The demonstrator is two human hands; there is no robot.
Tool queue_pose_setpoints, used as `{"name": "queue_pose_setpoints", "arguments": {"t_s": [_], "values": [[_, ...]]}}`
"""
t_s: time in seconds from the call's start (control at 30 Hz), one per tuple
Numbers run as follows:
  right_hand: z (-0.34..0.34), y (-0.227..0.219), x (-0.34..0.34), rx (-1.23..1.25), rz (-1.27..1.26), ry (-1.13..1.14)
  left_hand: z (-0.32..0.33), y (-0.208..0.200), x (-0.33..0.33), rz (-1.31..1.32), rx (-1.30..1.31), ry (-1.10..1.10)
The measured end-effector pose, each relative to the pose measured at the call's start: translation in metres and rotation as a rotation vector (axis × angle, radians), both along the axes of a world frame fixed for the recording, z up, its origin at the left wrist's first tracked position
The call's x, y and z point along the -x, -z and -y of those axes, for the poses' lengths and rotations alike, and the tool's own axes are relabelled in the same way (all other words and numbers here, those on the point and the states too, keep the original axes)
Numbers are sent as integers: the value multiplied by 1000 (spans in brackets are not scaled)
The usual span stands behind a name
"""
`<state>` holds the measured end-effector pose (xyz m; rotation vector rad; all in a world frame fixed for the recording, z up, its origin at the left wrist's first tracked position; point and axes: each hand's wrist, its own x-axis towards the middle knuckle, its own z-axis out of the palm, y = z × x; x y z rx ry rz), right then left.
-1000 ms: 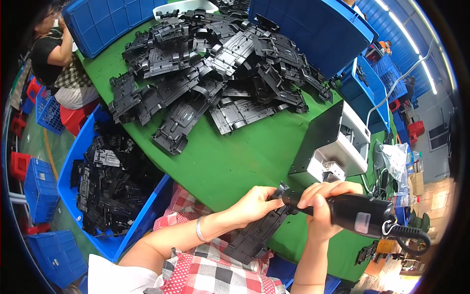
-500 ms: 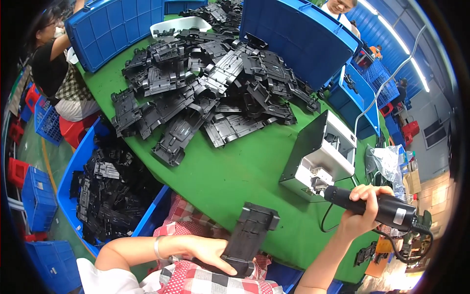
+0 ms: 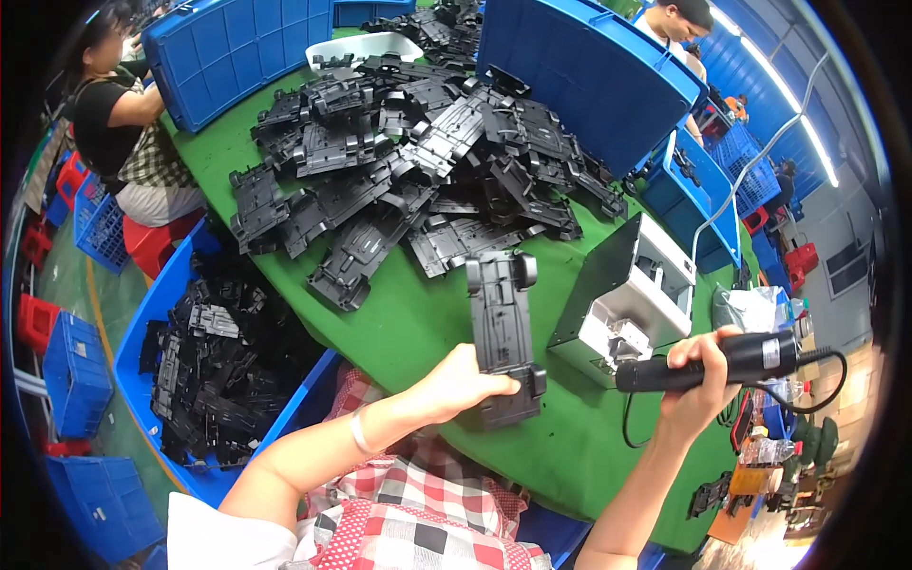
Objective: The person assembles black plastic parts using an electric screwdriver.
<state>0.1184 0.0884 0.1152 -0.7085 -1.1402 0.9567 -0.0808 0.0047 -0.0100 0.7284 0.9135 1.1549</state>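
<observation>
My left hand (image 3: 464,388) grips the lower end of a black plastic toy-car chassis (image 3: 502,318), thumb on its upper face. The chassis is held over the near part of the green table, its far end close to the pile. Wrapped round a black electric screwdriver (image 3: 655,374), my right hand (image 3: 701,382) holds it nearly level, its cord trailing right. The screwdriver's front end points left, just in front of the silver and black screw feeder (image 3: 622,304); whether it touches the feeder cannot be told.
A heap of black chassis (image 3: 332,142) covers the far part of the green table (image 3: 380,351). Large blue bins (image 3: 589,76) stand behind it, with a white tray (image 3: 404,46) between. Another blue bin (image 3: 152,418) full of black parts sits at left. Co-workers are at far left and far right.
My left hand has lifted the chassis from near my lap up and forward over the table. The screwdriver has swung to a more level angle, its front end slightly left, away from the feeder's nozzle.
</observation>
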Motion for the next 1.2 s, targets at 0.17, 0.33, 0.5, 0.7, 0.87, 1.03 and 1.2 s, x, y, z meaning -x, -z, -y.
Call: {"name": "queue_pose_setpoints", "arguments": {"t_s": [0.17, 0.33, 0.5, 0.7, 0.87, 1.03, 1.2], "values": [[34, 16, 27, -23, -80, -136, -6, 6, -4, 13, -11, -27], [38, 32, 38, -101, -74, -162, -8, 8, -10, 16, -5, -77], [38, 38, 44, -157, -26, -185, -7, 7, -9, 14, -9, -73], [45, 41, 55, -228, 75, -289, -6, 0, -7, 76, 6, -91], [48, 41, 51, -189, 92, -322, -2, 2, -3, -12, 2, 0], [35, 12, 16, -197, -205, -300, 3, -6, 10, 124, 114, 194], [12, 0, 3, -330, 54, 152, 6, -15, 14, -200, 14, 191]]}}
